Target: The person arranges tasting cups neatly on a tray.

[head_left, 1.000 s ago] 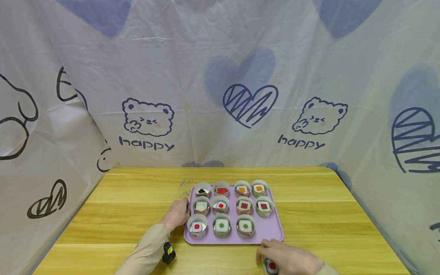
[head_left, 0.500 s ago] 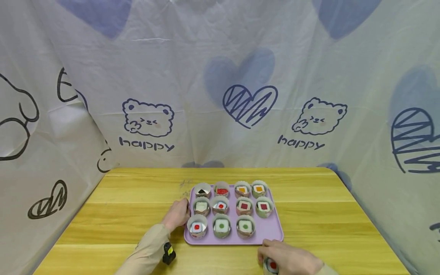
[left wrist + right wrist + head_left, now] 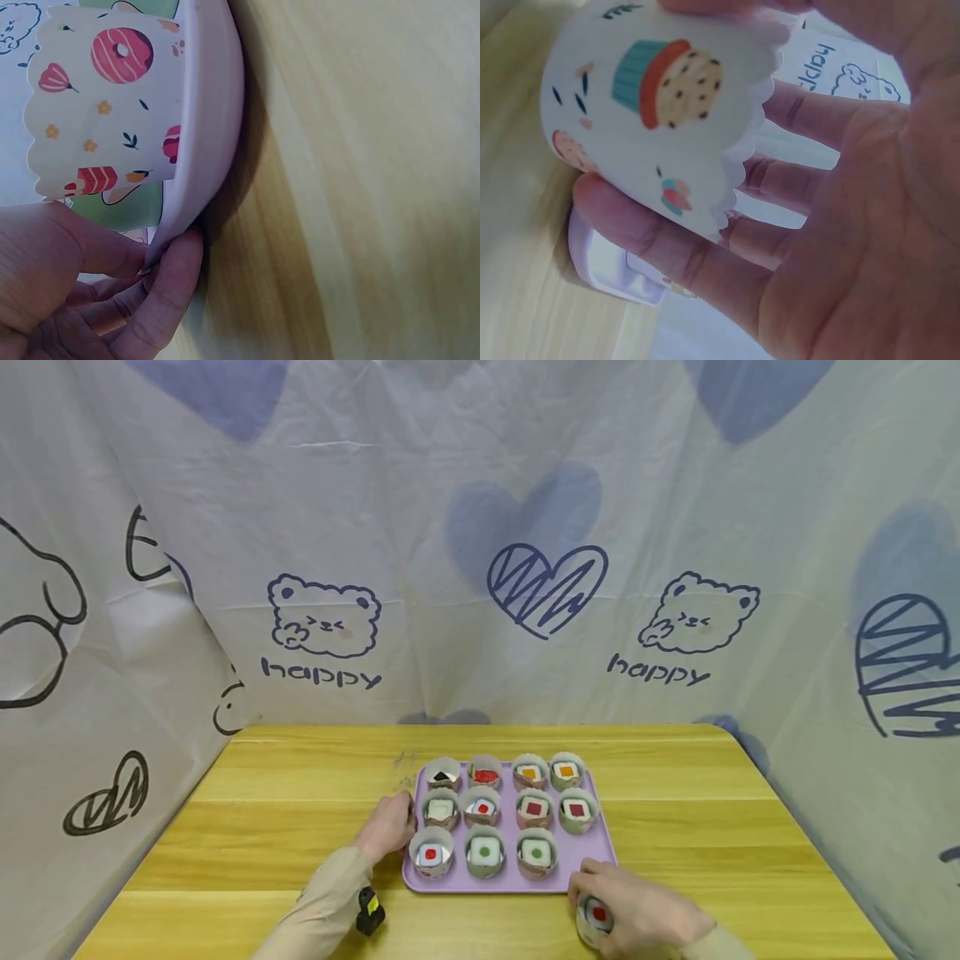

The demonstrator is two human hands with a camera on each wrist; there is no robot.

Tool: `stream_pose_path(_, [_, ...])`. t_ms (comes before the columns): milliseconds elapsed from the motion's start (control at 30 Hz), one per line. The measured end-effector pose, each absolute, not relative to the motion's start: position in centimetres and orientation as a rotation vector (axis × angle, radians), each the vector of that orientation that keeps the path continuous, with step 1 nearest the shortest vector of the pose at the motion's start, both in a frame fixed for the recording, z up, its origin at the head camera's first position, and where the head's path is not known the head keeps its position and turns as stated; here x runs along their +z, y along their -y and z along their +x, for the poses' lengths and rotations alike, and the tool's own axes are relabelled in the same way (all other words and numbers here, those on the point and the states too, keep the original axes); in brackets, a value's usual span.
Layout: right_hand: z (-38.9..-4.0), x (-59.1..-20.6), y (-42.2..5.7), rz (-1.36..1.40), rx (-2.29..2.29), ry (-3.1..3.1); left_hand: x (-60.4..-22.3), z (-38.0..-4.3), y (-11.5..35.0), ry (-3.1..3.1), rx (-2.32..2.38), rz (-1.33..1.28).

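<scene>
My left hand (image 3: 386, 828) pinches the left rim of a purple tray (image 3: 587, 864), thumb inside and a finger underneath in the left wrist view. Several scalloped paper baking cups stand on the tray in rows, each with a small filling. One front cup (image 3: 483, 853) holds a white square piece with a green centre. My right hand (image 3: 637, 906) holds another baking cup (image 3: 667, 82), printed with cupcakes, between thumb and fingers. It is close to the tray's front right corner and contains a piece with a red centre (image 3: 599, 912).
The tray sits on a yellow wood-grain table (image 3: 697, 827). A white curtain (image 3: 450, 635) with hearts and bears hangs behind and along both sides. A black band piece with a yellow patch (image 3: 370, 906) is on my left sleeve.
My right hand has moved slightly up and forward with the baking cup, nearer the tray's front right corner. My left hand has kept its grip on the rim.
</scene>
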State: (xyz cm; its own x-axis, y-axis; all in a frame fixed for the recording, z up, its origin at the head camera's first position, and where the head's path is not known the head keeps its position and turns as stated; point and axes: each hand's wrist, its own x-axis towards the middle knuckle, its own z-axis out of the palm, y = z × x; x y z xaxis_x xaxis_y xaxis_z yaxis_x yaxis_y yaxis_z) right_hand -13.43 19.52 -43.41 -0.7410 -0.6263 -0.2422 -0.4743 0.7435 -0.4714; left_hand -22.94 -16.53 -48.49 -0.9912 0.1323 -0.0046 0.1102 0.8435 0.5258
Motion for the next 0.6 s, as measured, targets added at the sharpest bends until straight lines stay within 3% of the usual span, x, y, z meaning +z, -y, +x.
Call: stream_pose_path(600, [-15.8, -42.6, -19.9, -0.953, -0.545, -2.699, -48.6, -23.0, 16.4, -2.989, 0.848, 0.210])
